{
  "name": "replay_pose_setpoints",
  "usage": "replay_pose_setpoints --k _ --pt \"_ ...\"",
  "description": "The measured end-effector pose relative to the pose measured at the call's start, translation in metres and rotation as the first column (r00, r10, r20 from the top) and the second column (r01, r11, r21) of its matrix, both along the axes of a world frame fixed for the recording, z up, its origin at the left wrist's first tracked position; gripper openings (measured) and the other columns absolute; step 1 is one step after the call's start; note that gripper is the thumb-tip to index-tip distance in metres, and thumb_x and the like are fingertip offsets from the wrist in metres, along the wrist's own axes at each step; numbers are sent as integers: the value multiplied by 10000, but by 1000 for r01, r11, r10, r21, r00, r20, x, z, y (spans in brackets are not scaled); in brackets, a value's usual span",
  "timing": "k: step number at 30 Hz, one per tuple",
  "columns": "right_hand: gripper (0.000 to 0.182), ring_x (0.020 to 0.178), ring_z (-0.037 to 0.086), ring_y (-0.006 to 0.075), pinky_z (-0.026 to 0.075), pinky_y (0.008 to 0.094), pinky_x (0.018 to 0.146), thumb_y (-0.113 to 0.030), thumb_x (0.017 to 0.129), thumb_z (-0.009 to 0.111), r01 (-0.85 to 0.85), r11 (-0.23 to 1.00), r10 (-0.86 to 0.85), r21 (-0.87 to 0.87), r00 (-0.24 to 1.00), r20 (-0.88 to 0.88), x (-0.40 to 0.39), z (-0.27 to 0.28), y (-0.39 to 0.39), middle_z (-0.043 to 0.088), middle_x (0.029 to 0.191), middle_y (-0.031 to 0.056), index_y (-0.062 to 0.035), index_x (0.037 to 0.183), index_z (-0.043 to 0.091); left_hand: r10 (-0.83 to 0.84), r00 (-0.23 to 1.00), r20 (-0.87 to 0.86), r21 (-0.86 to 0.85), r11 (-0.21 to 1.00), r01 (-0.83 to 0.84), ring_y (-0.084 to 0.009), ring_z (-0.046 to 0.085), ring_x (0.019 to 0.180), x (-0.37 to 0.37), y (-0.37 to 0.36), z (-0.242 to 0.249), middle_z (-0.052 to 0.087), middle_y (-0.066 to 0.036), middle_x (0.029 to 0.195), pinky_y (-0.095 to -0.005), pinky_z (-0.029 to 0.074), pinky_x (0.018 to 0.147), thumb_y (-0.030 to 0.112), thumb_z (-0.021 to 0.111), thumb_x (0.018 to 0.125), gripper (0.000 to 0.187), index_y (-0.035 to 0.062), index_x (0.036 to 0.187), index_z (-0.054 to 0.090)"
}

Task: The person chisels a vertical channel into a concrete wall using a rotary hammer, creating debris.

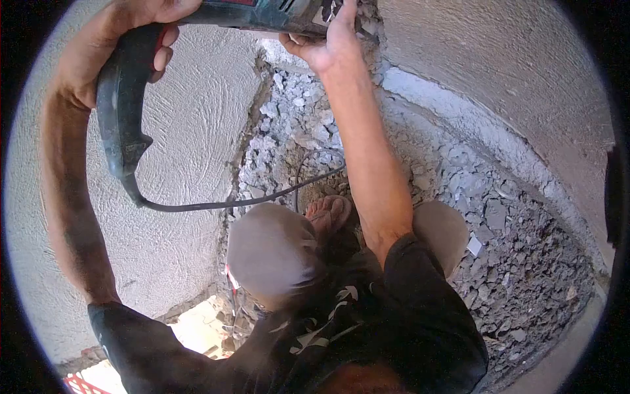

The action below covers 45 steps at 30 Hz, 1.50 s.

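A corded hammer drill (121,98) with a dark green body and a pistol handle is held across the top of the view. My left hand (98,39) is closed round the top of its handle, fingertips curling out beside a red trigger. Under the front part of the drill, my right hand (335,47) grips the body, thumb up along its side. The upper edge of the view cuts off part of the drill, and its bit cannot be made out. From the handle's lower end, a black cord (216,205) runs right and loops over the rubble.
Broken rubble (512,262) covers the ground between a rough plastered wall (177,131) on the left and another wall (512,59) on the right. A pale ledge (459,108) lines the right wall's base. My sandalled foot (331,211) stands near the cord loop.
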State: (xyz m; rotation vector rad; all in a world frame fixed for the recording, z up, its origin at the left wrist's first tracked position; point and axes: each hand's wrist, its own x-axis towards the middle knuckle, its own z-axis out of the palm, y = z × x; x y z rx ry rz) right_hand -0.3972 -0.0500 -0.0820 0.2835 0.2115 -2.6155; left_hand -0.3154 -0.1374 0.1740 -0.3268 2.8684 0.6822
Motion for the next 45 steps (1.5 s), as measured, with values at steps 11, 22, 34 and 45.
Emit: replay_pose_setpoints --k 11,22,34,45 --pt "752 1105 531 287 470 546 893 -820 865 412 -1 1000 0 10 998 60 -10 -12 -10 612 1208 88 -199 1254 581 347 936 60 264 899 -350 -179 623 498 5 41 6 620 -85 692 -312 538 459 90 740 805 315 -43 1061 615" --pt "736 1229 551 339 436 592 1017 -707 954 367 57 985 -44 164 996 -80 33 -40 -17 557 1381 142 -131 1396 490 -62 998 -2 19 998 62 -148 619 627 58 -31 -31 645 -64 783 -299 509 575 216 846 718 642 -3 1250 561" --pt "484 885 657 302 547 456 840 -509 858 591 -186 951 102 246 942 319 138 -95 -39 671 984 127 -69 1057 615 128 985 -112 325 942 -85 -292 602 1242 259 -112 -225 631 -182 1309 -400 454 1068 100 829 622 896 62 1438 459" --pt "551 858 664 333 543 484 823 -562 850 559 -227 933 132 277 937 324 164 -44 -1 662 898 154 -47 1038 618 103 993 -66 388 919 -70 -298 622 1210 284 -78 -186 617 -188 1301 -381 484 1018 120 860 605 952 30 1446 422"
